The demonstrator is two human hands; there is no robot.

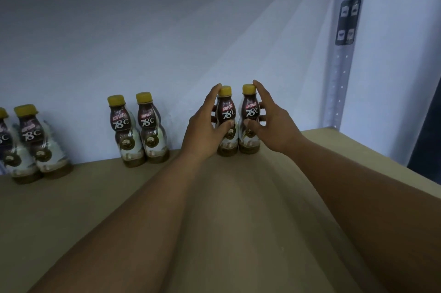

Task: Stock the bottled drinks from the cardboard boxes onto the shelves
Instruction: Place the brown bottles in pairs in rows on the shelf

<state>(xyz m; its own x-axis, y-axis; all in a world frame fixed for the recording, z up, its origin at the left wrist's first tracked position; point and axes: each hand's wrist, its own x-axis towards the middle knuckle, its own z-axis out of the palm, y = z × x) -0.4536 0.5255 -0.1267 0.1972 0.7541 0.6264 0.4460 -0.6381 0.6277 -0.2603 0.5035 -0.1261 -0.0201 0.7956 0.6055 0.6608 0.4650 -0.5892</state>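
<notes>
Six bottles on shelf; left hand and right hand fingers clasp one each.

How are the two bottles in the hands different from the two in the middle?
The held pair is gripped, one bottle in the left hand, one in the right hand; the middle pair stands free, untouched. The held pair is nearer the metal post; the middle pair is farther left. Both pairs have yellow caps and dark labels, and stand side by side at the back of the shelf.
</notes>
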